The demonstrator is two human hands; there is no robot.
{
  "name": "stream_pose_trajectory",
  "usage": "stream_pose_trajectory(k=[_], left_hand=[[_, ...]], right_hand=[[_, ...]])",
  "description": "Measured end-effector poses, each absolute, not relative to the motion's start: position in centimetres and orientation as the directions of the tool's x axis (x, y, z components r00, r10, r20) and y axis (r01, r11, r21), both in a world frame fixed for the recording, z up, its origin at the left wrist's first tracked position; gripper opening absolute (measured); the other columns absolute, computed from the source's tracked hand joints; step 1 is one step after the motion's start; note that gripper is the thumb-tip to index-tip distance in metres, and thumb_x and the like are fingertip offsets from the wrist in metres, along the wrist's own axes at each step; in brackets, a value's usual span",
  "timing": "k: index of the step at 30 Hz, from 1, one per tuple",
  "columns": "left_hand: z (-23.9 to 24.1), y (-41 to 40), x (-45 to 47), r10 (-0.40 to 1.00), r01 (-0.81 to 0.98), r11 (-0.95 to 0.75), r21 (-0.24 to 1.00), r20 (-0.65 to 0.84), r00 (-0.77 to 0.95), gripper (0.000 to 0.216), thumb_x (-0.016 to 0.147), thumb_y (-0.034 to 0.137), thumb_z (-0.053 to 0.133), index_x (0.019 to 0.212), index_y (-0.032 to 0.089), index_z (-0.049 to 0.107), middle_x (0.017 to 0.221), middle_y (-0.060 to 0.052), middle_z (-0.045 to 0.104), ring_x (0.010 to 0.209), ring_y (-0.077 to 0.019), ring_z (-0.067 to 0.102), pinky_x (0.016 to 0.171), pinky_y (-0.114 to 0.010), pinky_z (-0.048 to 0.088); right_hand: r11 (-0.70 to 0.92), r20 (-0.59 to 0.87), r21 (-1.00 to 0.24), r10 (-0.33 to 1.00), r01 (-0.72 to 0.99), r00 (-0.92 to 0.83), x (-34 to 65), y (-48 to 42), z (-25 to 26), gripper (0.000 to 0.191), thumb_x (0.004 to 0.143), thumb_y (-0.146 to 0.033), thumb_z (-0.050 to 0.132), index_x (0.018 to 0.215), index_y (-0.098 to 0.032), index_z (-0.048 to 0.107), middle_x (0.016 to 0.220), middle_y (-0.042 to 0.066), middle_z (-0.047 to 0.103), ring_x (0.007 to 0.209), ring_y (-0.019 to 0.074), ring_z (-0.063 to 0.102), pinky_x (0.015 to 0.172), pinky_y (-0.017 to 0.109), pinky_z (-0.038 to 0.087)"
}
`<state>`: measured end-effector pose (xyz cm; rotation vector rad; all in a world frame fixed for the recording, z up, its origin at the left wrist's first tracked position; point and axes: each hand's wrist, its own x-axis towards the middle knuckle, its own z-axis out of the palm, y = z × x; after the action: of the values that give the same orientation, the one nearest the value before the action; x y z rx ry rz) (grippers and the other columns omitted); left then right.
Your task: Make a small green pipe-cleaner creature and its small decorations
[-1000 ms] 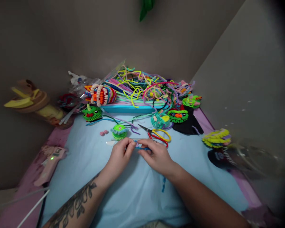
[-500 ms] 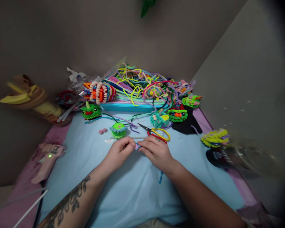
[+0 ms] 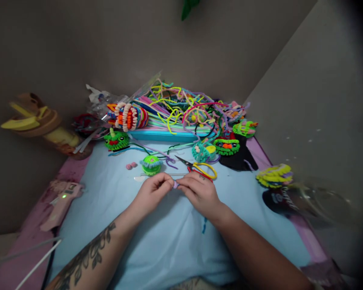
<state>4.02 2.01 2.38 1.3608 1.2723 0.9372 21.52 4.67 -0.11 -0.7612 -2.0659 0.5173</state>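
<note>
My left hand [image 3: 153,192] and my right hand [image 3: 199,192] meet over a light blue cloth [image 3: 169,241], fingertips pinched together on a small purple pipe-cleaner piece [image 3: 176,185]. A blue strand [image 3: 204,225] trails below my right wrist. Just beyond my right hand lie scissors [image 3: 199,168] with yellow and red handles. A small green round pipe-cleaner figure [image 3: 151,164] sits just past my left hand.
A heap of coloured pipe cleaners [image 3: 181,112] fills a blue tray [image 3: 166,136] at the back. Finished fuzzy figures lie around it: green [image 3: 117,140], green-orange [image 3: 226,146], yellow [image 3: 274,175]. Two pink pompoms [image 3: 131,165] lie left. A pink device [image 3: 62,199] with a green light rests at the left edge.
The hands have shifted slightly away from me and closer together; the blue strand seen between the fingers a second ago now hangs below the right wrist.
</note>
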Motion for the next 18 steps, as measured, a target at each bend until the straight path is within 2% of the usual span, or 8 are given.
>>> stream_pose_trajectory(k=[5, 11, 14, 18], left_hand=[[2.11, 1.82, 4.35, 0.990, 0.270, 0.048, 0.962, -0.082, 0.115, 0.025, 0.086, 0.033, 0.046, 0.070, 0.017, 0.056, 0.061, 0.004, 0.048, 0.057, -0.0108, 0.042, 0.055, -0.021, 0.035], [1.88, 1.41, 4.71, 0.993, 0.349, -0.036, 0.936, -0.007, 0.119, 0.025, 0.086, 0.035, 0.047, 0.078, 0.016, 0.061, 0.069, 0.000, 0.058, 0.064, -0.0133, 0.049, 0.060, -0.022, 0.038], [1.96, 1.44, 4.62, 0.994, 0.386, -0.041, 0.922, 0.000, 0.106, 0.029, 0.087, 0.036, 0.046, 0.070, 0.016, 0.058, 0.062, 0.002, 0.052, 0.059, -0.0121, 0.045, 0.056, -0.022, 0.035], [2.08, 1.71, 4.51, 0.996, 0.348, -0.013, 0.937, -0.018, 0.086, 0.030, 0.086, 0.038, 0.045, 0.065, 0.017, 0.053, 0.056, 0.005, 0.043, 0.054, -0.0108, 0.038, 0.052, -0.022, 0.031]], right_hand=[[0.717, 0.565, -0.611, 0.692, 0.336, -0.448, 21.29, 4.33, -0.26, 0.016, 0.088, -0.017, 0.053, 0.097, -0.022, 0.066, 0.087, 0.006, 0.066, 0.083, 0.0166, 0.063, 0.076, 0.030, 0.052], [0.704, 0.571, -0.603, 0.709, 0.374, -0.415, 20.94, 4.01, -0.38, 0.017, 0.089, -0.017, 0.051, 0.096, -0.020, 0.066, 0.086, 0.007, 0.065, 0.083, 0.0178, 0.063, 0.078, 0.031, 0.051], [0.726, 0.601, -0.596, 0.687, 0.343, -0.409, 20.88, 4.02, -0.47, 0.016, 0.088, -0.017, 0.052, 0.097, -0.021, 0.065, 0.086, 0.006, 0.065, 0.083, 0.0174, 0.062, 0.077, 0.030, 0.051], [0.723, 0.607, -0.620, 0.688, 0.304, -0.398, 20.78, 3.97, -0.48, 0.021, 0.088, -0.016, 0.051, 0.104, -0.023, 0.063, 0.088, 0.005, 0.066, 0.084, 0.0176, 0.062, 0.077, 0.031, 0.051]])
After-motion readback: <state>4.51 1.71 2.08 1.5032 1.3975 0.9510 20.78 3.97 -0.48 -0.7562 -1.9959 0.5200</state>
